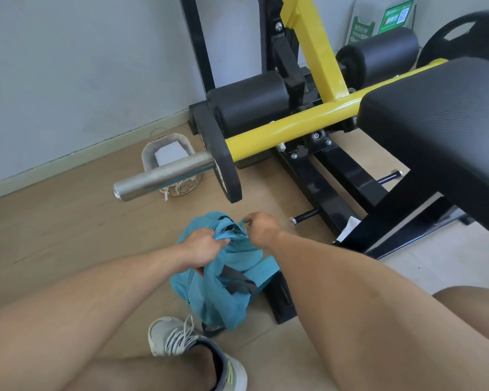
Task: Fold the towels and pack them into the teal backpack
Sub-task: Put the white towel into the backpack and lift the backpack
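The teal backpack (226, 292) stands on the wooden floor in front of me, with dark grey straps across its side. My left hand (202, 245) is clenched on the fabric at its top edge. My right hand (261, 230) is closed at the top of the bag on the other side, pinching something small near the opening; I cannot tell whether it is the zipper pull. The inside of the bag is hidden. A white folded towel (170, 154) lies in a woven basket (181, 187) farther back on the floor.
A yellow-and-black gym machine fills the right side, its steel bar (164, 176) and black end plate (225, 162) jutting out just above the backpack. A padded black bench (441, 131) is on the right. My shoe (192, 351) rests by the bag. The wall runs behind.
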